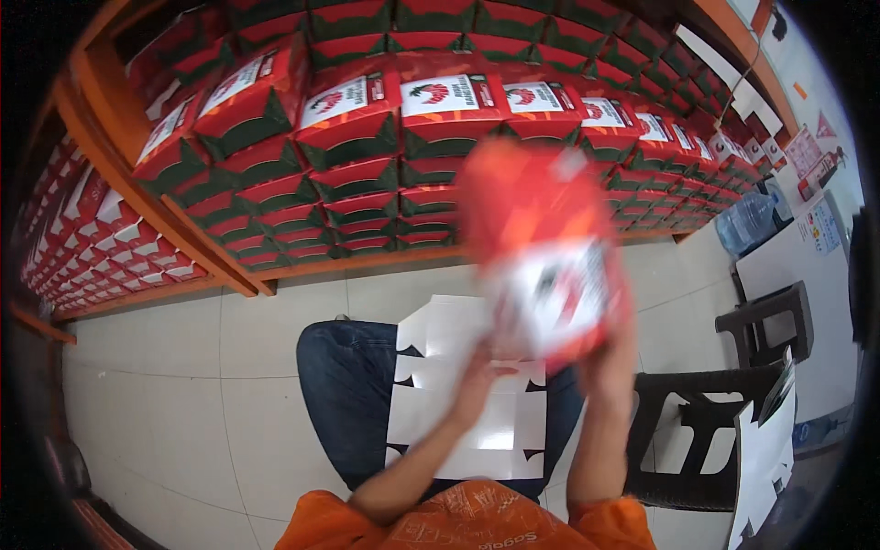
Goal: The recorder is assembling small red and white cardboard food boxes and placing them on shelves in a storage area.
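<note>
A red box (548, 229) with a white label is held up in front of me, tilted and smeared by motion. My right hand (605, 353) grips its lower right side, the fingers partly hidden behind it. At its lower left corner is my left hand (480, 371), closed against the box, with blur over the fingertips. Across my lap lies a flat white die-cut cardboard sheet (467, 412) with dark-looking notches along both sides; the box and my left hand cover part of it.
Ahead, an orange shelf frame (147, 197) holds many stacked red and dark green boxes (348, 115). More red and white boxes (115, 243) fill a rack at left. To my right stand a dark plastic stool (687, 431), white cardboard sheets (761, 458) and a large water bottle (747, 223).
</note>
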`<move>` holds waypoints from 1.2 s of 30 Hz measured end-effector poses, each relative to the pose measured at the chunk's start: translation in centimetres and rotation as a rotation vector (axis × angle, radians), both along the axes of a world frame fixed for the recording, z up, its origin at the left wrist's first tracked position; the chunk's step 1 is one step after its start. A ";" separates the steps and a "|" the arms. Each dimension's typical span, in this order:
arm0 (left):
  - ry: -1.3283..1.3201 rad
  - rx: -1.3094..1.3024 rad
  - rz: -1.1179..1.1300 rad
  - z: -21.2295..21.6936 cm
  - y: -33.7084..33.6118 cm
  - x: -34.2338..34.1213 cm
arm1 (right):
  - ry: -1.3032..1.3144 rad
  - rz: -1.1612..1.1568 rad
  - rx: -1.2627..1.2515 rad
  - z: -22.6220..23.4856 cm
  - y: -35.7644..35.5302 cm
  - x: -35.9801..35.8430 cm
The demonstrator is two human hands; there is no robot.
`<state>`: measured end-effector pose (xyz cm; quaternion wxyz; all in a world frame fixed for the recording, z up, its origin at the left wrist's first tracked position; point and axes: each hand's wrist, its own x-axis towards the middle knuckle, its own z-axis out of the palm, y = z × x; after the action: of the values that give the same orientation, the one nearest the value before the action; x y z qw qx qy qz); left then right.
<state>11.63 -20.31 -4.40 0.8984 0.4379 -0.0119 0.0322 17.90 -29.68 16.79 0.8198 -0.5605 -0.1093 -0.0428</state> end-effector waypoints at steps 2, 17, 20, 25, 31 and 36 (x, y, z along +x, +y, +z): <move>0.013 0.729 0.096 1.4 -6.2 -0.9 | -0.097 0.070 -0.027 4.2 1.6 6.2; 0.163 0.855 -0.130 -0.2 -0.4 -3.6 | -0.522 -0.261 -0.934 7.8 13.2 14.6; 0.248 1.080 -0.164 0.6 1.7 -5.0 | -0.374 -0.053 -0.819 1.8 4.3 8.9; 0.564 0.339 -0.765 0.3 1.8 -4.5 | 0.211 -0.091 -0.813 -11.8 -6.8 -4.0; 0.362 0.187 -0.674 2.6 3.3 -3.6 | 0.260 0.154 -0.809 -15.1 -9.7 -11.6; 0.418 0.159 -0.678 3.4 1.6 -3.2 | 0.365 0.309 -0.606 -13.9 -9.3 -11.2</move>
<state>8.39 -18.73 -1.00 0.8044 0.4744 0.0248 -0.3567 6.73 -38.98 2.87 0.6199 -0.7526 -0.0525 0.2157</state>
